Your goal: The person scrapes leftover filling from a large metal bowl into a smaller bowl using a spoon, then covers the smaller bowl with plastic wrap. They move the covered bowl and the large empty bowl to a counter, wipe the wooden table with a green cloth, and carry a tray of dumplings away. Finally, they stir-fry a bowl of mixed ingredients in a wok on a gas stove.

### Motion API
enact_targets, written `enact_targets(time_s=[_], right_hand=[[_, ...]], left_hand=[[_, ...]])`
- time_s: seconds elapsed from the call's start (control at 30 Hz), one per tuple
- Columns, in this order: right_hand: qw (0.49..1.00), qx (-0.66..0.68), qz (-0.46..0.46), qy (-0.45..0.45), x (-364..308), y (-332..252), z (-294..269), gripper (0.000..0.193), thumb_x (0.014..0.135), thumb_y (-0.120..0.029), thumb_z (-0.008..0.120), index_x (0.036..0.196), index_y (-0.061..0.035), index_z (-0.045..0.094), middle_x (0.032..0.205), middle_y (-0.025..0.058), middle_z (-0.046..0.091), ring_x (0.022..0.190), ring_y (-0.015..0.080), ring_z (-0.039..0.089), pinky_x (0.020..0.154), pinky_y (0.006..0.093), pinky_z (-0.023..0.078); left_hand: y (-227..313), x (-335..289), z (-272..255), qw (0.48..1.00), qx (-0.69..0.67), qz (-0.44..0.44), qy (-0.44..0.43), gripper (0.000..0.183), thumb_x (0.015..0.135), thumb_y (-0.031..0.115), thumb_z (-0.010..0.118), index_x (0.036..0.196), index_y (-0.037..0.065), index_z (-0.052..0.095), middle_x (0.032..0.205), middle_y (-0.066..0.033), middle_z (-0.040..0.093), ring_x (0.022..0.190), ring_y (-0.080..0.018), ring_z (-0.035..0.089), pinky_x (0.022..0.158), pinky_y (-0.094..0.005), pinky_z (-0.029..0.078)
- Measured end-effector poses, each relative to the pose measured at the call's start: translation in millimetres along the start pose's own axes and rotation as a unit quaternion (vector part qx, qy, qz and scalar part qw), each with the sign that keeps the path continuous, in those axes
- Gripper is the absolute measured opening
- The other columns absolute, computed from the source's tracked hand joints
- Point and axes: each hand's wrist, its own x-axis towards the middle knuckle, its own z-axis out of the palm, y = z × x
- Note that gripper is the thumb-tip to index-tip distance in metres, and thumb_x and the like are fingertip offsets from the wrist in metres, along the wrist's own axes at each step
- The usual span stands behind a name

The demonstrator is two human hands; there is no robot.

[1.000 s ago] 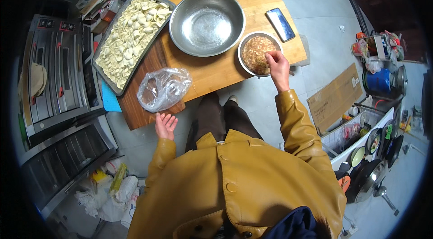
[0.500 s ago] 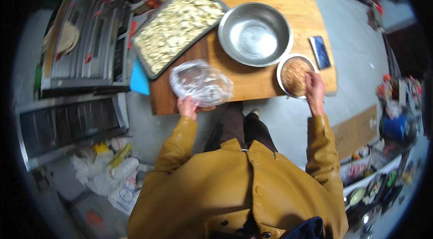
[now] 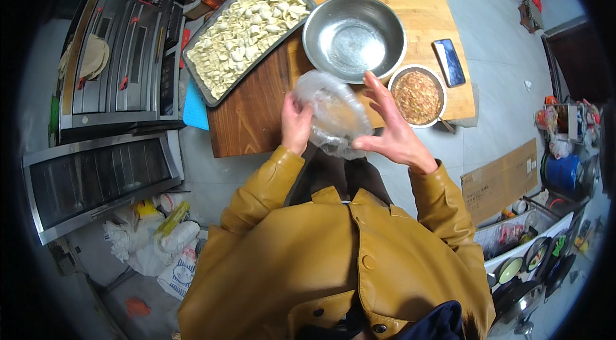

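Observation:
My left hand [image 3: 297, 124] grips the near left edge of a rounded thing wrapped in clear plastic [image 3: 333, 114], raised over the table's front edge. What lies inside the plastic is blurred. On its other side my right hand [image 3: 390, 127] is spread, fingers apart, with the thumb close to the plastic; I cannot tell if they touch. Just right of that hand stands a white-rimmed bowl of brownish minced filling [image 3: 417, 96], a handle [image 3: 447, 126] jutting from its near rim. Beyond both hands sits a large, shiny steel basin [image 3: 354, 38].
A dark tray [image 3: 206, 97] heaped with pale, shaped dough pieces lies at the table's far left. A phone [image 3: 449, 63] rests near the wooden table's [image 3: 427, 6] right edge. An oven [image 3: 115, 58] stands left, its lower door lowered. Cardboard [image 3: 500, 179] lies on the right floor.
My right hand has left the filling bowl and come left to the plastic-wrapped thing, fingers spread. My left hand has lifted that thing and carried it right.

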Motion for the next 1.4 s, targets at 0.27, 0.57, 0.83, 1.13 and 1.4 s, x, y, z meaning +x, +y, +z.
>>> enact_targets(time_s=[0.27,0.57,0.83,1.13,1.4], right_hand=[[0.895,0.389,0.129,0.176,-32,22,-59,0.058,0.084,0.006,0.050,0.139,-0.0001,0.035,0.099,0.0142,0.063,0.083,0.0185,0.063,0.078,0.0294,0.051],[0.956,0.007,0.246,0.163,-129,19,-95,0.079,0.077,0.004,0.060,0.147,-0.0069,0.026,0.111,0.0112,0.057,0.101,0.0203,0.058,0.090,0.0341,0.047],[0.852,-0.309,0.220,0.361,-169,23,-93,0.066,0.072,0.011,0.054,0.134,-0.0077,0.045,0.111,0.0188,0.058,0.098,0.0303,0.058,0.087,0.0357,0.047],[0.763,-0.486,0.128,0.407,-266,16,-71,0.039,0.078,-0.003,0.056,0.117,-0.0015,0.057,0.102,0.0187,0.061,0.093,0.0331,0.057,0.084,0.0405,0.045],[0.761,-0.495,0.356,0.221,-273,54,-60,0.018,0.089,-0.015,0.049,0.105,-0.0089,0.057,0.082,0.0178,0.063,0.081,0.0398,0.060,0.068,0.0478,0.048]], left_hand=[[-20,9,48,0.888,0.395,0.149,-0.184,0.037,0.078,0.008,0.066,0.112,0.001,0.053,0.108,-0.0112,0.057,0.101,-0.0184,0.057,0.087,-0.0326,0.046],[-35,11,93,0.976,0.106,-0.066,-0.177,0.015,0.085,-0.004,0.055,0.098,0.001,0.061,0.091,-0.0011,0.062,0.085,-0.0086,0.057,0.078,-0.0235,0.047],[-10,-39,158,0.816,0.370,0.272,-0.352,0.039,0.071,-0.005,0.065,0.108,0.004,0.058,0.095,-0.0151,0.057,0.093,-0.0347,0.057,0.083,-0.0372,0.048],[-23,-50,152,0.750,0.273,0.437,-0.414,0.040,0.074,-0.002,0.051,0.114,0.000,0.058,0.119,-0.0200,0.054,0.111,-0.0389,0.051,0.097,-0.0454,0.041],[-57,-50,127,0.697,0.448,0.354,-0.434,0.041,0.081,0.004,0.054,0.122,0.002,0.054,0.123,-0.0214,0.055,0.110,-0.0415,0.053,0.092,-0.0443,0.045]])
